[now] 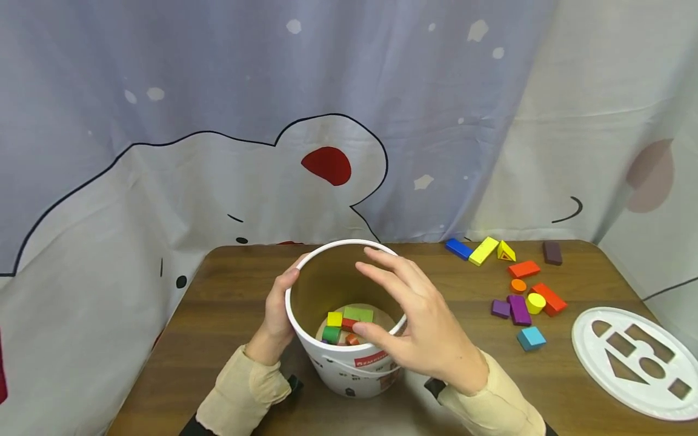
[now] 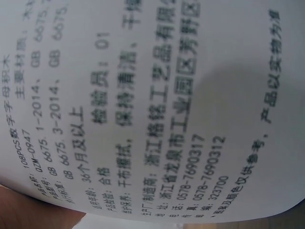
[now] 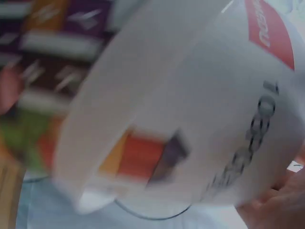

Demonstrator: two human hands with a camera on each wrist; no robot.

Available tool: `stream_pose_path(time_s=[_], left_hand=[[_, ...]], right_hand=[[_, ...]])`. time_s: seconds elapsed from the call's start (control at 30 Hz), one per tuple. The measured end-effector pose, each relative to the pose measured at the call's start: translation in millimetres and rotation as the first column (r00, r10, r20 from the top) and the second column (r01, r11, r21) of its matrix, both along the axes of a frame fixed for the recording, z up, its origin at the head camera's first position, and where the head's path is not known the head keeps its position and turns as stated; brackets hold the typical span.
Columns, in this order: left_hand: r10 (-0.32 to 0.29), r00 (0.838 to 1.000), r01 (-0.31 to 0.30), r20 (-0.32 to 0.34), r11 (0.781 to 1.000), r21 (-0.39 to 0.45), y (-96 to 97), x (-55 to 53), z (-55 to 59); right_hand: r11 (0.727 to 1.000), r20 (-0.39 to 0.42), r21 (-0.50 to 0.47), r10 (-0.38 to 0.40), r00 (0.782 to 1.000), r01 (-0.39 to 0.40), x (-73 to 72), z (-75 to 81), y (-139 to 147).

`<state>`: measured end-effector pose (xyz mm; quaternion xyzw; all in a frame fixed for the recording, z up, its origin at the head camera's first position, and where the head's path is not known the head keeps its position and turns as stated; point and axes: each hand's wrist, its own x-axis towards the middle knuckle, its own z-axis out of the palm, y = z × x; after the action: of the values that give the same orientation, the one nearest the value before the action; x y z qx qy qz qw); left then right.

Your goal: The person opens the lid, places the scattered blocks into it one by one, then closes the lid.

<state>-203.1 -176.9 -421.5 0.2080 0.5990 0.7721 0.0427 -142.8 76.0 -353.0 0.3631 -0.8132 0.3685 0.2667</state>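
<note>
A white bucket with printed sides stands near the front of the table, its mouth tilted towards the head camera. Inside lie several wooden blocks, among them a yellow block, a green cylinder and a light green block. My left hand holds the bucket's left side, thumb near the rim. Over the right rim, my right hand has its fingers spread and extended, with nothing seen between them. Printed text on the bucket fills the left wrist view; the right wrist view of the bucket is blurred.
Loose blocks lie at the table's right: a blue block, a yellow triangle, a purple block, a light blue block and several others. A white lid with shaped holes lies at the right edge. A curtain hangs behind the table.
</note>
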Motion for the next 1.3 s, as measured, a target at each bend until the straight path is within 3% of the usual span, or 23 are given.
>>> stream_pose_path(time_s=[0.2, 0.3, 0.37, 0.47, 0.6, 0.8, 1.0, 1.1, 1.3], left_hand=[[0.023, 0.999, -0.023, 0.029, 1.0, -0.005, 1.9, 1.1, 3.1], [0.034, 0.999, -0.034, 0.04, 0.999, -0.006, 1.3, 2.4, 4.5], [0.04, 0.998, -0.04, 0.042, 0.999, -0.005, 1.4, 2.6, 5.4], [0.045, 0.998, -0.045, 0.041, 0.999, -0.006, 1.1, 2.8, 6.1], [0.03, 0.999, -0.03, 0.038, 1.0, -0.004, 1.1, 2.6, 6.2], [0.019, 0.999, -0.019, 0.04, 1.0, -0.001, 1.1, 0.8, 3.9], [0.009, 0.999, -0.01, 0.053, 1.0, 0.012, 1.2, 0.1, 3.0], [0.013, 0.999, -0.014, 0.053, 1.0, 0.013, 0.9, 0.2, 2.8], [0.016, 0.999, -0.017, 0.047, 1.0, 0.008, 0.8, 0.5, 3.6]], right_hand=[[0.992, -0.048, -0.113, -0.058, 0.997, 0.053, -6.8, -6.9, 43.7], [0.982, -0.024, -0.098, -0.166, 0.986, 0.162, -15.2, -17.2, 73.8], [0.966, -0.006, -0.044, -0.254, 0.967, 0.254, -22.7, -27.3, 94.9], [0.926, 0.018, 0.063, -0.374, 0.927, 0.372, -34.0, -42.8, 124.3], [0.856, 0.047, 0.234, -0.484, 0.874, 0.462, -43.9, -61.1, 159.2], [0.744, 0.174, 0.516, -0.577, 0.798, 0.425, -52.4, -78.0, 205.0], [0.623, 0.268, 0.684, -0.699, 0.663, 0.381, -58.0, -87.7, 237.4], [0.598, 0.299, 0.705, -0.737, 0.605, 0.38, -60.0, -91.9, 246.1], [0.578, 0.297, 0.711, -0.763, 0.574, 0.401, -65.6, -99.2, 248.7]])
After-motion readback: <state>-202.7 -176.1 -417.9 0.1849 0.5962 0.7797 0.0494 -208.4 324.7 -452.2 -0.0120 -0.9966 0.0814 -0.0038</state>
